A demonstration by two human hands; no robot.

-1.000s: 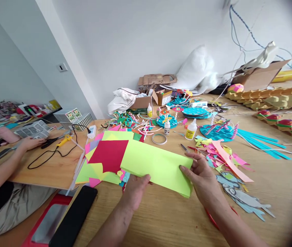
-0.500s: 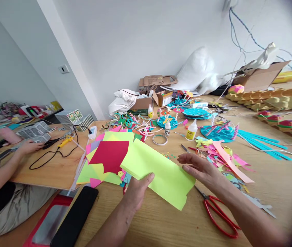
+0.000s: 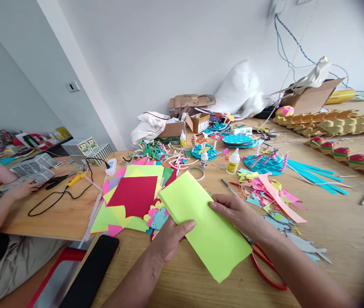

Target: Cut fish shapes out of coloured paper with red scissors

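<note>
A folded sheet of lime-green paper [image 3: 207, 231] is held over the wooden table, tilted down to the right. My left hand [image 3: 172, 235] grips its left edge, thumb on top and fingers underneath. My right hand [image 3: 229, 211] pinches the upper right edge, its thumb on the paper and its other fingers mostly hidden. Red-handled scissors [image 3: 270, 271] lie under my right forearm, partly covered by the paper. Left of the paper is a pile of coloured sheets with a dark red one [image 3: 133, 194] on top. Small paper fish [image 3: 159, 218] lie beside that pile.
Paper scraps [image 3: 261, 190] and grey-blue paper fish [image 3: 306, 244] lie to the right. A glue bottle [image 3: 233, 162], a tape roll [image 3: 196, 173] and blue woven discs [image 3: 263, 164] stand behind. A black phone-like slab [image 3: 92, 271] is at front left. Another person's hand [image 3: 24, 188] works at the left table.
My right hand has closed onto the paper's upper right edge from hovering near it. The paper has turned steeper, its lower end nearer me. The camera view has shifted slightly right.
</note>
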